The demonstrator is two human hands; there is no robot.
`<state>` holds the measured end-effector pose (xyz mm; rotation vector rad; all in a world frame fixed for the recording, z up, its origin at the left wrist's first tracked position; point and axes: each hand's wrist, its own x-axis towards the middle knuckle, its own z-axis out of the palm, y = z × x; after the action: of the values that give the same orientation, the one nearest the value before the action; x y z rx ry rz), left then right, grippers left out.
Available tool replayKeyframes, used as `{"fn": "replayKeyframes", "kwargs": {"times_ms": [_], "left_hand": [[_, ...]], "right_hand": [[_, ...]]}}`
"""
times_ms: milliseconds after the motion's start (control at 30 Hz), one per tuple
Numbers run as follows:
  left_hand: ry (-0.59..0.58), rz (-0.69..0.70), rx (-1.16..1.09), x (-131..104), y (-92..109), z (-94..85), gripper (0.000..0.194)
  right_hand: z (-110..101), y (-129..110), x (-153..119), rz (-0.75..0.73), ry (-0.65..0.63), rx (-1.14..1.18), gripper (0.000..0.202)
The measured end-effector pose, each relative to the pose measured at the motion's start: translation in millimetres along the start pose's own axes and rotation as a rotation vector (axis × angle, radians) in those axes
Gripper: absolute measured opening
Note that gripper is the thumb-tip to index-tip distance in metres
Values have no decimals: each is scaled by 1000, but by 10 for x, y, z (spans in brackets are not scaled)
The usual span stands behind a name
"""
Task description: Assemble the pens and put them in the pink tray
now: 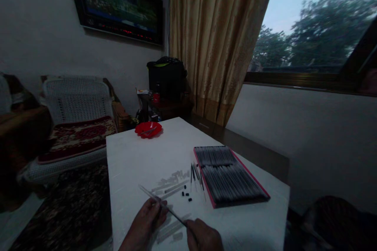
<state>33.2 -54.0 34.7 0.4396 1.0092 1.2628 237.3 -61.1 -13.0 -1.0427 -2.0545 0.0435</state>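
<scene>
In the head view my left hand [149, 216] pinches a thin, pale, see-through tube [146, 191] that points up and left. My right hand [203, 235] grips the near end of a thin dark rod [177, 216], which lies in line with the tube; whether the two are joined is hidden by my left fingers. Several small black caps [187, 194] lie on the white table just beyond the hands. Flat grey translucent strips [173, 189] are spread around them. A few slim dark pen-like sticks [193, 172] rest to their right.
A pink-edged tray [204, 183], filled with two rows of slim dark sticks, lies on the white table [126, 180] to the right. A red scalloped dish [149, 129] with thin pieces inside stands near the far edge. Beyond are a wicker chair [78, 100] and a curtain [212, 39].
</scene>
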Motion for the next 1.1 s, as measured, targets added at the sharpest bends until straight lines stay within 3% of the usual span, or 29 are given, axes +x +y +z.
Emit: {"fn": "replayKeyframes", "kwargs": {"times_ms": [133, 233, 300, 400, 500, 600, 733, 833, 967, 1100], "left_hand": [[-49, -56, 9, -60, -77, 89, 36], [-121, -73, -123, -82, -138, 187, 25], [-57, -61, -203, -73, -141, 222, 17], [115, -58, -248, -45, -89, 199, 7], [149, -92, -237, -40, -32, 138, 6], [152, -106, -226, -63, -17, 116, 7], [119, -92, -161, -93, -61, 135, 8], [75, -49, -80, -94, -135, 142, 25], [-37, 14, -8, -87, -247, 162, 38], [-90, 9, 48, -76, -331, 214, 44]], "right_hand": [[-105, -120, 239, 186, -111, 243, 25], [-215, -248, 456, 427, -240, 450, 44], [-282, -297, 538, 502, -256, 541, 44], [-312, -273, 485, 469, -236, 429, 22], [-221, -182, 266, 297, -335, 191, 14], [-56, -110, 41, 170, -426, 38, 28], [106, -83, -80, 187, -316, 40, 18], [120, -114, -54, 364, -144, 222, 14], [63, -193, 22, 598, -85, 481, 35], [30, -238, 49, 636, -64, 518, 49]]}}
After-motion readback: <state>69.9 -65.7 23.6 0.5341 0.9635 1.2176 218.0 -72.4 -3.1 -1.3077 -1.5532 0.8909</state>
